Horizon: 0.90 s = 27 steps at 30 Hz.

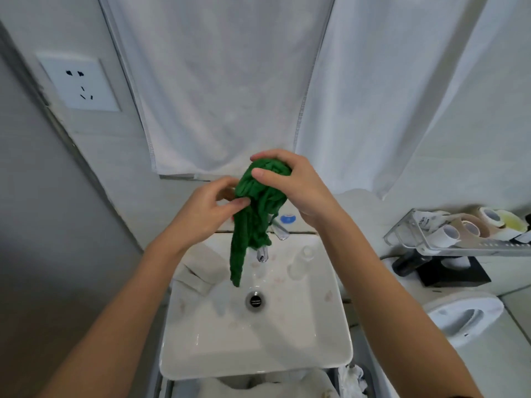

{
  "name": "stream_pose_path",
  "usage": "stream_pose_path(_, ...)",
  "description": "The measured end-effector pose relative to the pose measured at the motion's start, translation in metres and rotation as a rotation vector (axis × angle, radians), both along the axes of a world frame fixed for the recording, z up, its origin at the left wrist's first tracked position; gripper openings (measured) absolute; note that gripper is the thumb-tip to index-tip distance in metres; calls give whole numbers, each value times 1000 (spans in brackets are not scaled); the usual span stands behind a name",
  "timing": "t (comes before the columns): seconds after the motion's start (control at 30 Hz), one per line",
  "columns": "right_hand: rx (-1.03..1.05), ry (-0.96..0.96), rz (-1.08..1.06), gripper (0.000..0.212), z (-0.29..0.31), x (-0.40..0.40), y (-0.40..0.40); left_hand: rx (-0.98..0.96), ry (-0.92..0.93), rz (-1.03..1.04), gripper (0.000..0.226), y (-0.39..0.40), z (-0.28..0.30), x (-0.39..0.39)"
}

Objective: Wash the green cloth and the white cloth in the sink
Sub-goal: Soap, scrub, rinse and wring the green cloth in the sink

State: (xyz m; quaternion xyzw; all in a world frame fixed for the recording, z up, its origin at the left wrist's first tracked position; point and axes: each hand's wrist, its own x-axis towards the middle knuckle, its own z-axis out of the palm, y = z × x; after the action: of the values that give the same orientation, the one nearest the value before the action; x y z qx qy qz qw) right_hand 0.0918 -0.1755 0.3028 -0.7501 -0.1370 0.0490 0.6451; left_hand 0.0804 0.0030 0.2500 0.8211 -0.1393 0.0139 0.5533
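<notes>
The green cloth [253, 214] hangs twisted and bunched above the white sink [287, 340], its tail dangling toward the drain [255, 301]. My right hand [290, 185] grips the cloth's bunched top, fingers curled over it. My left hand [207, 208] pinches the cloth's left side just below. A white cloth [201, 271] lies folded on the sink's back left corner. The chrome tap [263, 252] sits behind the hanging cloth; I cannot tell whether water runs.
A white towel [218, 81] hangs on the wall behind the sink. A clear bottle [301, 261] stands at the sink's back right. On the right, a rack [448, 234] holds tape rolls, above a black box [448, 271]. A toilet [465, 317] lies lower right.
</notes>
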Motion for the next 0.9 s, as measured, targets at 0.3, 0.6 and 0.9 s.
stream_pose_path(0.3, -228, 20, 122, 43, 20, 0, -19, -191, -6, 164, 16, -10, 20, 0)
stream_pose_path(0.6, -633, -53, 22, 30, 15, 6, -46, -220, 12, 184, 21, 7, 43, 1)
stream_pose_path(0.9, -215, -48, -121, 8, 24, 1, -45, 133, 163, 68, 50, 18, 50, -13)
